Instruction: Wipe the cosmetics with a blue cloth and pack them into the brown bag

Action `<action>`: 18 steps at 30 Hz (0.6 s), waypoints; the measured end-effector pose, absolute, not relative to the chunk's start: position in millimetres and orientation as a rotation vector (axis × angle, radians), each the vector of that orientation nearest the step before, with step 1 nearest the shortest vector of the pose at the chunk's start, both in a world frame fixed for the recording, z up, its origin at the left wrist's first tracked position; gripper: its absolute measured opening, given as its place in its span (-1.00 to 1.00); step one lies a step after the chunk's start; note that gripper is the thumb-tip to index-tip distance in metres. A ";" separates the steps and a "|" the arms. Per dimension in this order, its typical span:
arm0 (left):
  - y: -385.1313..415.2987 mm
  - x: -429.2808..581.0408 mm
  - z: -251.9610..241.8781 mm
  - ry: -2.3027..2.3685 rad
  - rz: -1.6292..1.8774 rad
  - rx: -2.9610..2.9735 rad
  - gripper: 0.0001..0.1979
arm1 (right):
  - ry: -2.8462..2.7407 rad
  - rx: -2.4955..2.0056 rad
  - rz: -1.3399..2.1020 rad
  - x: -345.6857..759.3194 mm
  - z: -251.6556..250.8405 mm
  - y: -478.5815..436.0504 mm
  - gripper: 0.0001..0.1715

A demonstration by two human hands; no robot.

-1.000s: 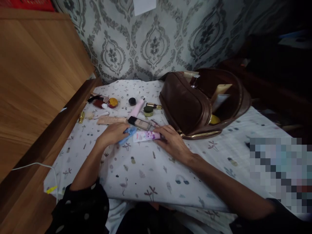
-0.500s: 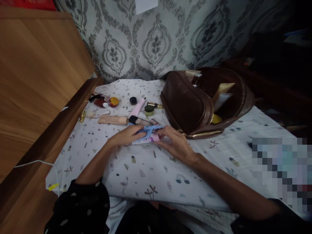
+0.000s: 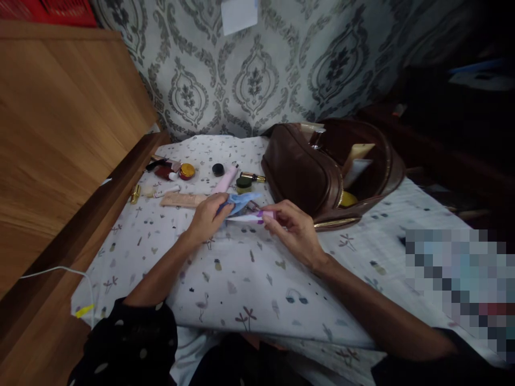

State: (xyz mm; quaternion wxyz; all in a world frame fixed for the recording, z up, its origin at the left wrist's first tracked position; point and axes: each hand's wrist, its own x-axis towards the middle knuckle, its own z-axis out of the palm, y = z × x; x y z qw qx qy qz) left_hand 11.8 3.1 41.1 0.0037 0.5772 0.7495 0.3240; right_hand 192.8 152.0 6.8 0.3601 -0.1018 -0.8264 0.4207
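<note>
My left hand is closed on a crumpled light-blue cloth. Between the thumb and fingers of my right hand is the pink and purple end of a white tube, lying level just below the cloth. Whether cloth and tube touch at the left fingers, I cannot tell. A beige tube lies just left of my left hand, and a pink tube lies behind it. Beyond the cloth stands a jar with a dark green lid.
An open brown leather bag stands at right with tubes inside. Around the table's back left lie a black-gold lipstick, a small black jar, a red-gold jar and a gold lipstick. A wooden panel borders the left.
The cloth, earlier spread over the tube, has lifted up off part of it. More of the white tube shows, and my hands have shifted slightly apart.
</note>
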 end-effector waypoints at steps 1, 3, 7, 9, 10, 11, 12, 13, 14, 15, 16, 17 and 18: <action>3.3 18.5 42.9 2.339 1.012 1.891 -0.71 | -2.129 -0.277 1.111 192.3 5.4 152.1 -0.71; 3.7 31.2 44.4 2.279 0.928 2.076 -0.72 | -2.121 -0.280 1.165 191.3 2.6 152.8 -0.74; 4.7 44.2 38.0 2.325 0.564 2.256 -0.63 | -2.061 -0.275 1.260 189.2 1.6 152.7 -0.77; 4.5 40.6 34.4 2.369 0.445 2.229 -0.65 | -2.031 -0.317 1.363 188.6 4.4 151.1 -0.72; 4.0 36.4 33.4 2.365 0.430 2.208 -0.68 | -2.011 -0.347 1.426 188.4 6.3 150.2 -0.69; 3.4 31.1 32.9 2.348 0.445 2.182 -0.71 | -1.989 -0.378 1.485 188.4 8.2 149.4 -0.64; 2.7 25.2 33.0 2.323 0.488 2.148 -0.74 | -1.963 -0.404 1.530 188.4 10.1 148.8 -0.60; 2.1 19.4 33.6 2.289 0.557 2.103 -0.75 | -1.941 -0.424 1.563 188.6 11.6 148.4 -0.56; 1.6 14.4 34.4 2.244 0.646 2.043 -0.75 | -1.923 -0.440 1.587 188.9 12.9 148.4 -0.52; 1.4 10.5 35.2 2.192 0.747 1.970 -0.75 | -1.912 -0.450 1.604 189.2 13.9 148.7 -0.49; 1.4 8.0 36.0 2.141 0.848 1.888 -0.75 | -1.908 -0.456 1.620 189.7 14.8 149.2 -0.47; 1.7 7.1 36.6 2.095 0.939 1.803 -0.76 | -1.907 -0.460 1.641 190.1 15.7 150.0 -0.45; 2.1 7.5 37.0 2.065 1.016 1.721 -0.77 | -1.902 -0.463 1.666 190.6 16.7 150.9 -0.43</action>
